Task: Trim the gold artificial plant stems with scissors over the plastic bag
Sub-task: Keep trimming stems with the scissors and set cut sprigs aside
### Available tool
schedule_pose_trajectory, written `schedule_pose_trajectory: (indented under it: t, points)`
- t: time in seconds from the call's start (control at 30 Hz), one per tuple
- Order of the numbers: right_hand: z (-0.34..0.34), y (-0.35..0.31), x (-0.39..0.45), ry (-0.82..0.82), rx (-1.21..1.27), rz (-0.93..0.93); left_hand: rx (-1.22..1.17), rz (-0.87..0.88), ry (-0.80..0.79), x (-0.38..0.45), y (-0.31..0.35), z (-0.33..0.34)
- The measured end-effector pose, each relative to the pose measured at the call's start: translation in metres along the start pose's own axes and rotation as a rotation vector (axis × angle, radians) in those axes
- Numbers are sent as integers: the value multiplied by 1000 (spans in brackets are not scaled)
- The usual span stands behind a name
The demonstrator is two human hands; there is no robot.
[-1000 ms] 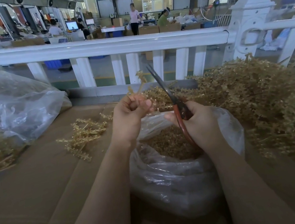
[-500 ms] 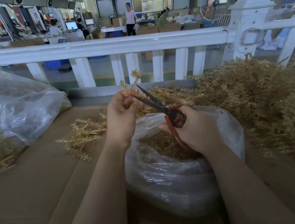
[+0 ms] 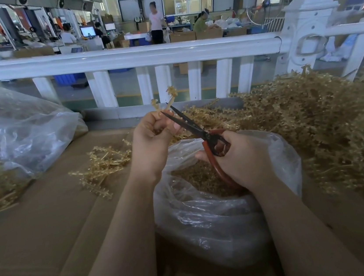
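Most of the gold stem (image 3: pixel 165 107) is concealed inside the left hand (image 3: pixel 153 139), which is curled tight round it; only two short sprig tips rise above the fist. The lower loop of the red-handled scissors (image 3: pixel 201 133) runs behind the right hand (image 3: pixel 240 156), whose fingers are wrapped round the handles. Whether the blade edges are touching the stem cannot be made out; the tips lie at the stem just above the left fist. Both hands are over the open clear plastic bag (image 3: pixel 221 220), which holds gold trimmings, its base cut off by the forearms.

A large heap of gold stems (image 3: pixel 325 120) lies to the right, a small pile (image 3: pixel 101 163) to the left, a second clear bag (image 3: pixel 15 135) at far left.

Against the frame half a second earlier, the blades have narrowed and the hands' positions are almost unchanged.
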State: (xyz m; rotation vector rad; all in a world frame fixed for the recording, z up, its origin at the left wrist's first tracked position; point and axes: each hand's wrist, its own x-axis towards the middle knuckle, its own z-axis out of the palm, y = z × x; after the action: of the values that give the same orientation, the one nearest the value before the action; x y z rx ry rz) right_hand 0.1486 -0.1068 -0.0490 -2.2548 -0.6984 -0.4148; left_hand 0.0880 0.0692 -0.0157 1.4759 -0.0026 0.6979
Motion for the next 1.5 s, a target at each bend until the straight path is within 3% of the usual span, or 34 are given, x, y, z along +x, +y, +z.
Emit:
schedule_pose_trajectory:
  t: [1.13,1.5]
  points:
    - [-1,-6,-2,-16,-16,-15,-61,-116,-81,2,0,-9]
    - [-4,-7,-3,0,-29,-33,71,-165,-79,2,-2,-7]
